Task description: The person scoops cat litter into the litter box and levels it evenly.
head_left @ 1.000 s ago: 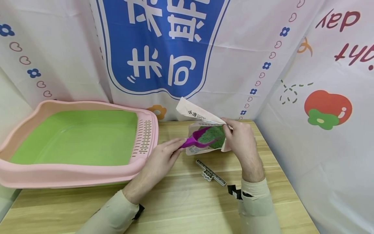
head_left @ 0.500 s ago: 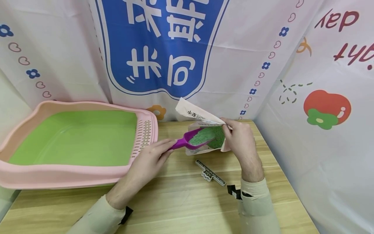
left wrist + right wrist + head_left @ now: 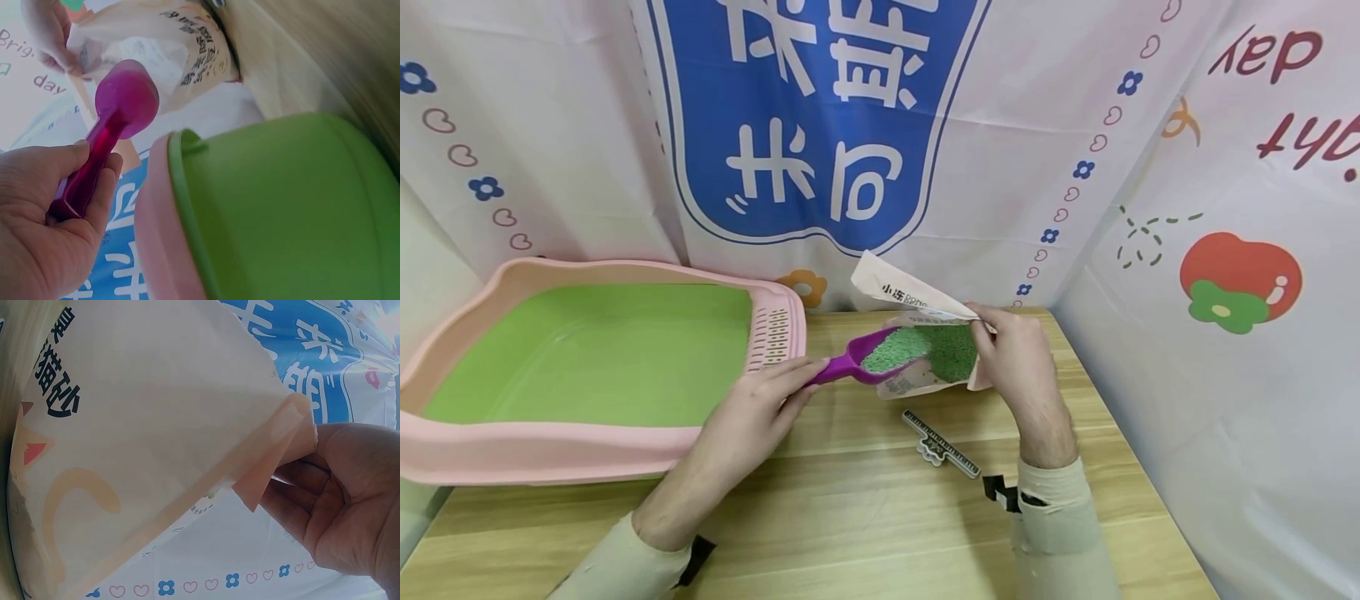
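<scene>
Lying on the wooden table (image 3: pixel 865 508), right of centre and toward the far edge, a bag (image 3: pixel 925 333) of green granules (image 3: pixel 955 348) is kept open at its mouth. The upper edge of the bag is pinched by the right hand (image 3: pixel 1011 350), with the fingers curled around the paper flap; in the right wrist view the same edge (image 3: pixel 281 431) is seen between thumb and fingers (image 3: pixel 300 506). A purple scoop (image 3: pixel 868 358) is gripped at its handle by the left hand (image 3: pixel 752 417), the fingers closed around it. The bowl of the scoop is filled with granules and is held just outside the mouth of the bag, a little left of it and above the table. To the left, a pink tray (image 3: pixel 775 392) with a green inside is placed, near the left hand. A small dark ruler (image 3: pixel 942 443) is seen on the table, nearer than the bag and between the two forearms.
</scene>
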`<action>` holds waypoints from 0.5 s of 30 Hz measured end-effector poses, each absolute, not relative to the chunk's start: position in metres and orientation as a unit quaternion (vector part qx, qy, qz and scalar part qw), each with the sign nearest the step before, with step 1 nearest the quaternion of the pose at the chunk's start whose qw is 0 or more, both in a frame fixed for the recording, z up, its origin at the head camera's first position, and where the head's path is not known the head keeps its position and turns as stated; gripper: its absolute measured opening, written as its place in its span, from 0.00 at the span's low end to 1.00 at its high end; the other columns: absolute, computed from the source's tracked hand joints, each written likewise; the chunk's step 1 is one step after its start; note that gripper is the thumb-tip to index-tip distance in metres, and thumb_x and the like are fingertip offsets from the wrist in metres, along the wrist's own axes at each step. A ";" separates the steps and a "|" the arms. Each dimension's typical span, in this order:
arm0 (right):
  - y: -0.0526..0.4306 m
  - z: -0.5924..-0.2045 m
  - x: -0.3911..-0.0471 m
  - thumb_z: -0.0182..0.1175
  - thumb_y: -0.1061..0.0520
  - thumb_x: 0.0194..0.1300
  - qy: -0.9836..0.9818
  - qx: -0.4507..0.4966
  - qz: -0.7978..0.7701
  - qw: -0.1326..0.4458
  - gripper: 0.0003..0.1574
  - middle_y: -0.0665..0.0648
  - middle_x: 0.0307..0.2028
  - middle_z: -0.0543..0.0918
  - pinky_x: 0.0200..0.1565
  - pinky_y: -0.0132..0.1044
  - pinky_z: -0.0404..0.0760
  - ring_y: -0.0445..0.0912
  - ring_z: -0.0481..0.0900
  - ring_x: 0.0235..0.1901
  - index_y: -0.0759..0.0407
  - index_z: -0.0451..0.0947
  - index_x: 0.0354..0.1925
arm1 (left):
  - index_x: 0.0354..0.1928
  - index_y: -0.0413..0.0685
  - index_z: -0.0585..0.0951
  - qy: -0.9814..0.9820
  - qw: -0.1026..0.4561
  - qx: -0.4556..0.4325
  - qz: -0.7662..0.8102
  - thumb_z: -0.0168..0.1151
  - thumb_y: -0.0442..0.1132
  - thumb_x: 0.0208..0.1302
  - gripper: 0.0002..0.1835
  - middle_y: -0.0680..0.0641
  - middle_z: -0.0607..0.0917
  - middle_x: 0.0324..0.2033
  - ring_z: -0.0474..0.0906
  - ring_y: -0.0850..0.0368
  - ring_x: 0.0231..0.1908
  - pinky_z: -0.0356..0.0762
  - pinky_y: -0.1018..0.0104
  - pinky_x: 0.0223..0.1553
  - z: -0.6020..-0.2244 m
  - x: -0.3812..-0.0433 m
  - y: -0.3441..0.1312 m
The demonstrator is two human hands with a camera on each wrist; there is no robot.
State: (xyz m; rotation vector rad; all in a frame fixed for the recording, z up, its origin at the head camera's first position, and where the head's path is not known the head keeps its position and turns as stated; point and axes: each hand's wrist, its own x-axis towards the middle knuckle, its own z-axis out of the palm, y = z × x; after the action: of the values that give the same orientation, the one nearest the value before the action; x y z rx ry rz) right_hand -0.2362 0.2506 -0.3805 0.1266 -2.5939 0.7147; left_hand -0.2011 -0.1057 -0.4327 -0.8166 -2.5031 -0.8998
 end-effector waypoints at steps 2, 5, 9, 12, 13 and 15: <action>0.250 -0.381 -0.236 0.64 0.60 0.87 -0.940 0.044 0.257 0.221 0.18 0.67 0.57 0.97 0.29 0.46 0.85 0.58 0.94 0.35 0.57 0.95 0.65 | 0.71 0.48 0.92 -0.882 0.190 -0.291 -0.318 0.75 0.32 0.81 0.20 0.38 0.96 0.63 0.96 0.37 0.62 0.96 0.40 0.62 -0.431 -0.200 -0.110; 0.250 -0.381 -0.236 0.64 0.60 0.87 -0.940 0.043 0.257 0.219 0.18 0.67 0.57 0.97 0.33 0.52 0.90 0.59 0.96 0.38 0.57 0.94 0.65 | 0.69 0.46 0.93 -0.874 0.214 -0.302 -0.315 0.76 0.28 0.78 0.22 0.38 0.96 0.62 0.98 0.37 0.59 0.97 0.40 0.60 -0.429 -0.199 -0.116; 0.249 -0.381 -0.236 0.64 0.60 0.87 -0.939 0.038 0.263 0.218 0.18 0.67 0.58 0.97 0.38 0.58 0.95 0.62 0.99 0.42 0.57 0.94 0.66 | 0.68 0.46 0.93 -0.867 0.237 -0.312 -0.309 0.77 0.23 0.73 0.24 0.38 0.97 0.60 0.98 0.37 0.56 0.98 0.40 0.57 -0.426 -0.197 -0.125; 0.248 -0.381 -0.236 0.63 0.59 0.88 -0.937 0.027 0.272 0.219 0.19 0.68 0.58 0.96 0.41 0.59 0.97 0.63 0.99 0.45 0.58 0.94 0.66 | 0.67 0.47 0.94 -0.869 0.237 -0.308 -0.305 0.78 0.23 0.73 0.24 0.39 0.97 0.60 0.98 0.36 0.57 0.97 0.39 0.59 -0.423 -0.196 -0.132; 0.248 -0.381 -0.236 0.62 0.59 0.88 -0.936 0.022 0.276 0.219 0.19 0.68 0.58 0.96 0.42 0.59 0.98 0.63 0.99 0.45 0.59 0.93 0.66 | 0.67 0.48 0.94 -0.871 0.235 -0.305 -0.304 0.78 0.24 0.73 0.24 0.39 0.98 0.60 0.98 0.36 0.57 0.97 0.38 0.59 -0.422 -0.196 -0.134; 0.247 -0.381 -0.236 0.62 0.60 0.88 -0.933 0.014 0.283 0.222 0.19 0.68 0.58 0.97 0.43 0.59 0.98 0.63 1.00 0.46 0.59 0.93 0.66 | 0.67 0.49 0.94 -0.875 0.233 -0.300 -0.302 0.79 0.25 0.73 0.24 0.39 0.98 0.59 0.98 0.35 0.58 0.96 0.37 0.60 -0.419 -0.195 -0.137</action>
State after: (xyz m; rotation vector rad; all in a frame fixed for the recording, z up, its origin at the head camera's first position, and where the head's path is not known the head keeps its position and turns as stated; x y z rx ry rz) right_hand -0.2360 0.2473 -0.3809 0.0389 -2.5778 0.7830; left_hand -0.1952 -0.1373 -0.4190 -0.8239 -2.4030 -0.8289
